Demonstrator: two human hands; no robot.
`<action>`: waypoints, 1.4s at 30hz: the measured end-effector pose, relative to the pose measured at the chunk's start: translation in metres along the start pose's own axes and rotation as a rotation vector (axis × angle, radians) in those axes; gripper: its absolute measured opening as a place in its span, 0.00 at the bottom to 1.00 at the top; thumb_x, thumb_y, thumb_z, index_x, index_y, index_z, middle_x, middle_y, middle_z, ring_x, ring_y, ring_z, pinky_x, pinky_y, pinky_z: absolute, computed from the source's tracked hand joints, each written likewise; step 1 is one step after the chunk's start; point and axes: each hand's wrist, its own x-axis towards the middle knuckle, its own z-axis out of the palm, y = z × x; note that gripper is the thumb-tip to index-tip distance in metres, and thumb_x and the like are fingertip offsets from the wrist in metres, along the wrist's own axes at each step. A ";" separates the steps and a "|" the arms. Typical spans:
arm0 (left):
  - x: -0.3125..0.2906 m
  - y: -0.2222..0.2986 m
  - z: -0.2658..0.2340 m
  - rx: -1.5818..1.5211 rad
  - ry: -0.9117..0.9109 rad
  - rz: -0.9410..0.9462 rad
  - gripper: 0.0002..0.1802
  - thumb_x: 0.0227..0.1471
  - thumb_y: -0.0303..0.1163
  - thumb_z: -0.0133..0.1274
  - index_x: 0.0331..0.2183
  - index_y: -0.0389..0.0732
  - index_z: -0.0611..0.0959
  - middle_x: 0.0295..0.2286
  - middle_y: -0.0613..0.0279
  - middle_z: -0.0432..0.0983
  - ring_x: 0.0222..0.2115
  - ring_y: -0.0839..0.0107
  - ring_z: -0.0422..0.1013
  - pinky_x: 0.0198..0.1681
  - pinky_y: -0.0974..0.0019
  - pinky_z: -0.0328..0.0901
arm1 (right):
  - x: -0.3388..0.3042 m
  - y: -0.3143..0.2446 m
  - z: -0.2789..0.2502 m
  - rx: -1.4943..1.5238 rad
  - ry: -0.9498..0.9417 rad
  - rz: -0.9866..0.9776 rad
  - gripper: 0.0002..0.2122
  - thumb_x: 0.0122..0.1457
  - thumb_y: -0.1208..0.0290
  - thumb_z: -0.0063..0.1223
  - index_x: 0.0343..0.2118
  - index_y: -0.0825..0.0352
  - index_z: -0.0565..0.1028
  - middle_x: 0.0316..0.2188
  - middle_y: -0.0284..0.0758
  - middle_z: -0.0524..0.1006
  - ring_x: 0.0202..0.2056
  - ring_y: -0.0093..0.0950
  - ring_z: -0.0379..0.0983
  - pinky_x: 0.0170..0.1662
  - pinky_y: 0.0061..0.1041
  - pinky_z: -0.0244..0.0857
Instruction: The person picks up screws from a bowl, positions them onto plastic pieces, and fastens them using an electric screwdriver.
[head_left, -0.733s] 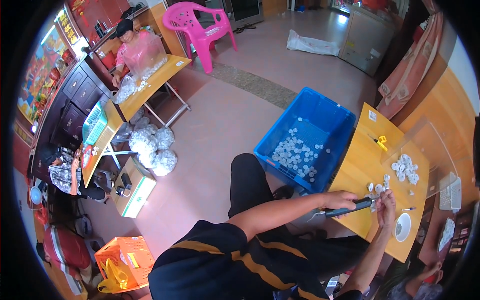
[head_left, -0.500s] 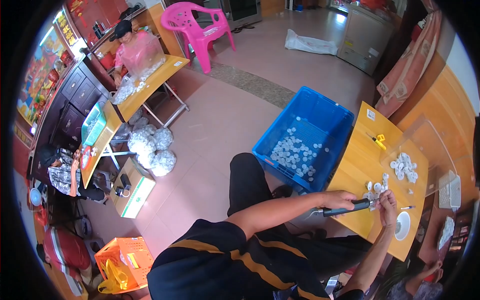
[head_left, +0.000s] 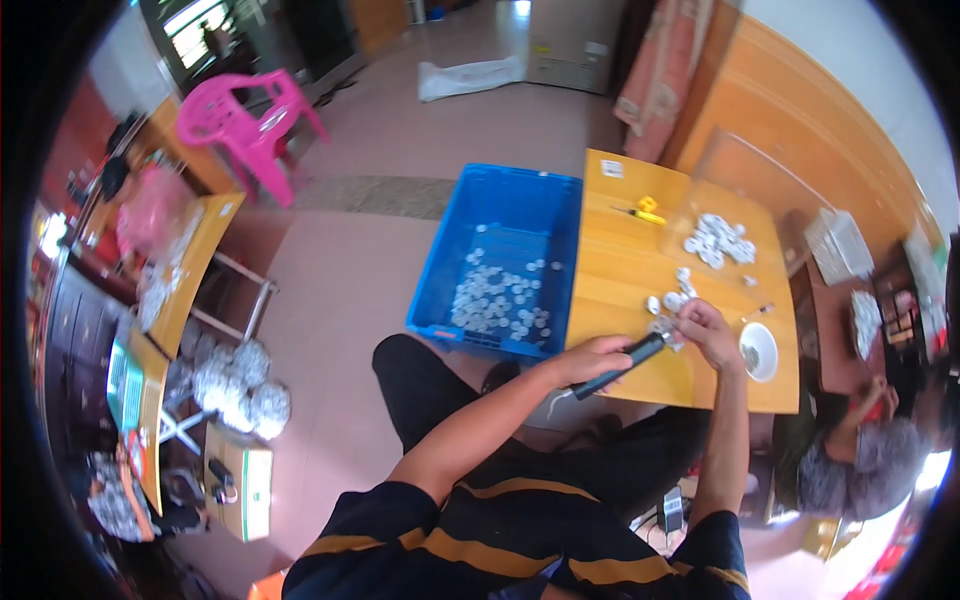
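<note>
Over the near edge of the wooden table (head_left: pixel 640 270), my left hand (head_left: pixel 598 360) is wrapped round a black, stick-shaped electric screwdriver (head_left: pixel 622 366) with a thin cord at its rear end. The tool points up and to the right. At its tip, my right hand (head_left: pixel 708 330) pinches a small white round part (head_left: pixel 662 326); fingers partly cover it. Several white round parts (head_left: pixel 682 290) lie just beyond, and a larger heap of white parts (head_left: pixel 718 242) lies farther back. A white bowl (head_left: pixel 759 352) with small pieces inside stands beside my right wrist.
Left of the table stands a blue crate (head_left: pixel 520 200) with many white discs in it. A yellow-handled screwdriver (head_left: pixel 642 212) lies near a clear panel (head_left: pixel 735 175). Another person (head_left: pixel 855 450) sits at right; two more work at tables at left. A pink chair (head_left: pixel 262 135) stands far left.
My view has turned to the right, so the table and crate appear farther left. Both hands keep their hold on the electric screwdriver and the white part.
</note>
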 end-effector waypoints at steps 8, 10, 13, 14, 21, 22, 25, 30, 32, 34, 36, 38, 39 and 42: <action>0.004 -0.003 0.003 -0.108 0.131 0.086 0.18 0.62 0.38 0.50 0.49 0.39 0.72 0.28 0.63 0.75 0.21 0.77 0.72 0.25 0.73 0.69 | 0.002 0.014 0.009 0.190 0.216 -0.128 0.14 0.61 0.76 0.58 0.49 0.67 0.71 0.35 0.29 0.76 0.34 0.20 0.75 0.40 0.21 0.72; 0.001 -0.003 0.003 -0.148 0.178 0.127 0.19 0.62 0.37 0.48 0.51 0.38 0.71 0.29 0.60 0.75 0.22 0.76 0.73 0.26 0.72 0.70 | -0.001 0.020 0.005 0.190 0.334 -0.131 0.11 0.62 0.75 0.58 0.46 0.66 0.73 0.35 0.28 0.77 0.35 0.19 0.75 0.42 0.22 0.73; 0.002 -0.003 0.008 -0.081 0.150 0.213 0.22 0.63 0.37 0.39 0.53 0.34 0.71 0.32 0.57 0.76 0.25 0.74 0.73 0.30 0.71 0.71 | -0.012 0.041 -0.004 0.041 0.561 -0.142 0.07 0.63 0.75 0.57 0.43 0.66 0.74 0.33 0.28 0.77 0.35 0.19 0.75 0.40 0.20 0.71; 0.003 0.002 0.012 -0.063 0.131 0.201 0.24 0.63 0.36 0.37 0.55 0.32 0.70 0.33 0.56 0.76 0.26 0.74 0.73 0.31 0.70 0.71 | -0.017 0.049 -0.006 -0.047 0.592 -0.199 0.05 0.63 0.75 0.57 0.40 0.67 0.75 0.31 0.28 0.77 0.32 0.19 0.75 0.37 0.19 0.70; -0.006 0.000 0.011 -0.052 0.153 0.136 0.26 0.61 0.36 0.43 0.57 0.34 0.69 0.36 0.57 0.75 0.29 0.73 0.74 0.34 0.70 0.72 | -0.040 0.027 0.051 -0.836 0.804 -0.165 0.12 0.55 0.65 0.63 0.37 0.67 0.78 0.30 0.38 0.76 0.26 0.29 0.74 0.32 0.31 0.70; -0.005 0.003 0.014 -0.040 0.160 0.144 0.27 0.60 0.35 0.45 0.58 0.35 0.68 0.36 0.56 0.75 0.29 0.73 0.74 0.34 0.70 0.72 | -0.042 0.030 0.055 -0.889 0.820 -0.160 0.14 0.54 0.62 0.64 0.37 0.67 0.77 0.30 0.41 0.76 0.27 0.35 0.75 0.33 0.34 0.70; -0.003 0.003 0.017 -0.026 0.155 0.145 0.29 0.59 0.35 0.47 0.60 0.36 0.67 0.38 0.55 0.75 0.29 0.73 0.73 0.34 0.70 0.71 | -0.043 0.037 0.054 -0.924 0.765 -0.075 0.13 0.54 0.64 0.63 0.37 0.67 0.76 0.31 0.42 0.76 0.28 0.37 0.76 0.34 0.35 0.70; -0.003 0.005 0.016 0.000 0.154 0.136 0.28 0.59 0.34 0.47 0.59 0.36 0.68 0.37 0.56 0.75 0.30 0.73 0.73 0.35 0.70 0.72 | -0.040 0.041 0.049 -0.907 0.768 -0.115 0.09 0.55 0.69 0.60 0.37 0.66 0.76 0.31 0.43 0.77 0.30 0.39 0.77 0.36 0.36 0.71; -0.002 0.002 0.013 0.016 0.132 0.130 0.27 0.59 0.34 0.48 0.58 0.36 0.68 0.37 0.57 0.75 0.30 0.74 0.73 0.35 0.70 0.72 | -0.040 0.041 0.048 -0.887 0.766 -0.143 0.08 0.55 0.71 0.59 0.37 0.66 0.76 0.31 0.43 0.76 0.30 0.39 0.76 0.37 0.35 0.71; 0.000 -0.001 0.007 0.033 0.087 0.127 0.27 0.59 0.34 0.48 0.58 0.35 0.69 0.37 0.58 0.74 0.31 0.74 0.73 0.35 0.70 0.72 | -0.042 0.048 0.041 -0.789 0.756 -0.229 0.05 0.59 0.76 0.57 0.37 0.68 0.76 0.34 0.39 0.75 0.31 0.29 0.75 0.37 0.27 0.70; 0.002 -0.001 0.005 0.050 0.040 0.123 0.26 0.59 0.34 0.47 0.57 0.35 0.69 0.36 0.58 0.74 0.31 0.74 0.73 0.36 0.70 0.71 | -0.042 0.058 0.032 -0.593 0.739 -0.200 0.05 0.60 0.78 0.54 0.40 0.68 0.75 0.34 0.36 0.75 0.32 0.27 0.74 0.37 0.25 0.69; 0.004 0.001 0.007 0.095 0.008 0.095 0.25 0.59 0.33 0.48 0.57 0.35 0.69 0.36 0.60 0.74 0.31 0.75 0.73 0.35 0.70 0.71 | -0.043 0.069 0.024 -0.396 0.723 -0.169 0.07 0.62 0.80 0.51 0.42 0.67 0.75 0.35 0.34 0.74 0.33 0.25 0.73 0.38 0.23 0.69; 0.005 0.001 0.006 0.094 0.008 0.095 0.25 0.59 0.33 0.48 0.57 0.35 0.69 0.36 0.60 0.74 0.31 0.75 0.73 0.35 0.70 0.71 | -0.042 0.070 0.022 -0.145 0.693 -0.185 0.09 0.63 0.81 0.50 0.46 0.67 0.74 0.34 0.32 0.73 0.33 0.24 0.73 0.38 0.22 0.69; 0.006 -0.002 0.007 0.152 -0.019 0.068 0.25 0.59 0.32 0.49 0.57 0.35 0.69 0.35 0.61 0.74 0.31 0.76 0.73 0.36 0.70 0.71 | -0.042 0.071 0.021 0.118 0.667 -0.209 0.12 0.65 0.80 0.49 0.50 0.67 0.71 0.34 0.32 0.73 0.34 0.23 0.73 0.39 0.22 0.69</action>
